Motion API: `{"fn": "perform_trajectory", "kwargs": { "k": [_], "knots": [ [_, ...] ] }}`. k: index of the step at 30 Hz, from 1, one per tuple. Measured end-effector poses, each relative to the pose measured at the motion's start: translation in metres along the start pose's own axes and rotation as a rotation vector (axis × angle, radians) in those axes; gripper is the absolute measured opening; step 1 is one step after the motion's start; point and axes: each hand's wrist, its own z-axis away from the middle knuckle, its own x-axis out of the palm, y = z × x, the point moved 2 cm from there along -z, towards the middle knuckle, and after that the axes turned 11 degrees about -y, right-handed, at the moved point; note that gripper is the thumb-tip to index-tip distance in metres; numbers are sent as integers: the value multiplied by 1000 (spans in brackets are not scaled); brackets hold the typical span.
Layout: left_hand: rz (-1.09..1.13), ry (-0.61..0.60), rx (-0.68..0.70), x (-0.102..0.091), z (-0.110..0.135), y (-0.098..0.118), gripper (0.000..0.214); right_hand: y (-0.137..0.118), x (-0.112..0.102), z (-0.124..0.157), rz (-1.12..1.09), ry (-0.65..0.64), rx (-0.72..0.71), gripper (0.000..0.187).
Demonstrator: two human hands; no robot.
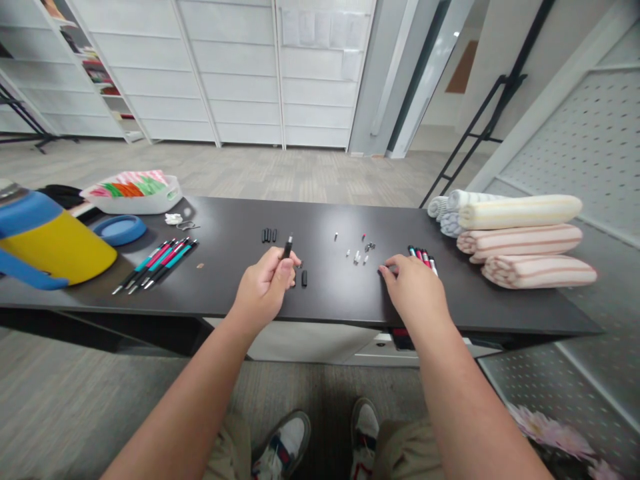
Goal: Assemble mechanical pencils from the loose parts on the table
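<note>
My left hand (267,280) is closed around a black pen part (287,247), which sticks up between thumb and fingers and shows a light tip. Just right of that hand a short black grip piece (305,278) lies on the dark table (225,267). My right hand (417,287) is low over the tabletop, its fingers curled in and the thumb near a fingertip; anything between them is hidden. Beyond it, coloured pen barrels (424,255) lie in a row, partly covered. Small white pieces (357,257) and tiny metal bits (369,247) are scattered between my hands.
Several black tubes (269,235) lie farther back. Assembled pens (155,265) are grouped at left, near a yellow-and-blue jug (60,240), a blue lid (120,229) and a white basket (165,199). Rolled towels (525,240) are stacked at right.
</note>
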Motion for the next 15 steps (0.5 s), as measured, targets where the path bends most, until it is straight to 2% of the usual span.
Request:
{"fn": "perform_trajectory", "kwargs": {
  "k": [4, 7, 11, 15],
  "knots": [
    [-497, -179, 210, -2, -2, 3, 26, 3, -4, -2, -33, -32, 21, 18],
    [-746, -260, 257, -2, -6, 2, 30, -6, -16, 2, -199, 27, -23, 13],
    [-923, -264, 274, 1, -9, 1, 29, -33, -25, 14, -659, 34, -266, 13],
    [-957, -220, 248, 3, -9, 0, 26, -57, -17, 24, -951, -34, -377, 15]
  ]
}}
